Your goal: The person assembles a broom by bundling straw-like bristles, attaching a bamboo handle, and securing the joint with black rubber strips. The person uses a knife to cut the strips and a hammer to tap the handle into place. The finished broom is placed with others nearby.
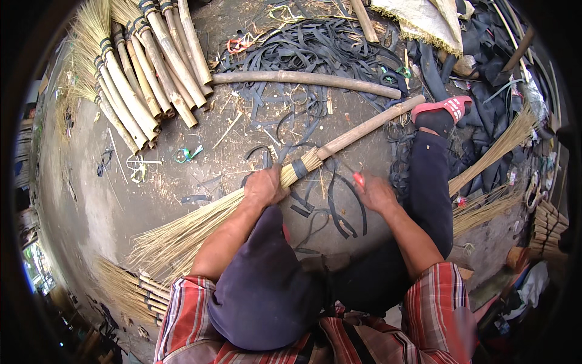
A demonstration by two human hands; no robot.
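A straw broom [206, 219] lies slantwise before me, its bristles spread to the lower left. Its bamboo handle [367, 128] runs up to the right, the far end by my foot in a red sandal [445, 109]. Black rubber strip [299, 168] wraps the bundled straw near the handle. My left hand [265, 185] is closed round the straw just below that band. To the right of the broom, my right hand [377, 193] grips a red-handled tool [359, 179]; a thin, blade-like end points toward the handle, too fine to make out clearly.
Bamboo-handled brooms [130, 91] lie stacked at the upper left. A heap of black rubber strips [315, 51] covers the ground at the back, with a loose bamboo pole [303, 79] in front. Straw bundles [497, 148] lie at the right; more brooms [142, 294] at lower left.
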